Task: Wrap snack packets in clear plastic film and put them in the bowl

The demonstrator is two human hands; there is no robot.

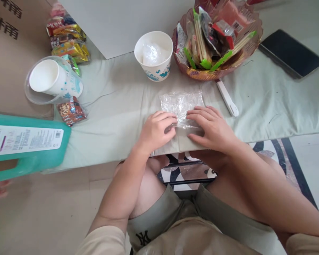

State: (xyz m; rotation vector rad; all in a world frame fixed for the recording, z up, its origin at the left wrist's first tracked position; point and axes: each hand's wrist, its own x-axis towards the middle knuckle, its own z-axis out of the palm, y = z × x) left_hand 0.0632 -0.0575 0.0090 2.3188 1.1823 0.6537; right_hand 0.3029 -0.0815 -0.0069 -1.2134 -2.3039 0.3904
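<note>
A crinkled sheet of clear plastic (182, 102) lies flat near the front edge of the cloth-covered table. At its left side my left hand (159, 128) rests with curled fingertips on the plastic, thumb apart from the fingers. My right hand (211, 125) lies over the right side of the same sheet, fingers stretched out and thumb spread. Just behind the sheet stands a white paper cup (155, 72) with crumpled clear plastic inside. A white-handled utility knife (227, 98) lies to the right, its far end by the bowl.
A scalloped bowl (202, 74) of wrapped snacks and a black phone (294, 53) are at back right. On the left are a tipped paper cup (65, 83) in a clear plastic cup, a wrapped snack (72, 111), several snack packets (69, 46) and a teal jug (45, 156).
</note>
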